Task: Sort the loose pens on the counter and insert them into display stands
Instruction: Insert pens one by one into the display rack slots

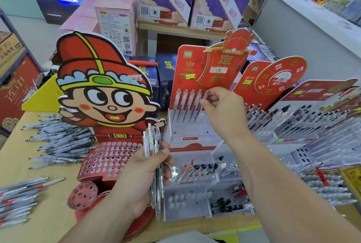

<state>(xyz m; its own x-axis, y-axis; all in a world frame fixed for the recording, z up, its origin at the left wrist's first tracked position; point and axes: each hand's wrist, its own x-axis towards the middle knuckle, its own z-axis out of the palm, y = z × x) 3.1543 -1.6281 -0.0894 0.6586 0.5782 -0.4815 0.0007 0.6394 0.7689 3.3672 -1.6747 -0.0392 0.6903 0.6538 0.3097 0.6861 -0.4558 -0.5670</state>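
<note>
My left hand grips a bundle of clear pens upright in front of the cartoon-boy stand. My right hand pinches the top of a clear pen that stands in the back row of the clear tiered stand with a red backboard. Several other pens stand in that same row to its left. Loose pens lie in a heap on the wooden counter at left, with another pile at the near left edge.
The cartoon-boy stand has many empty holes. Lower tiers of the clear stand hold red- and black-capped pens. Filled pen stands crowd the right side. Dark boxes and pink boxes stand behind.
</note>
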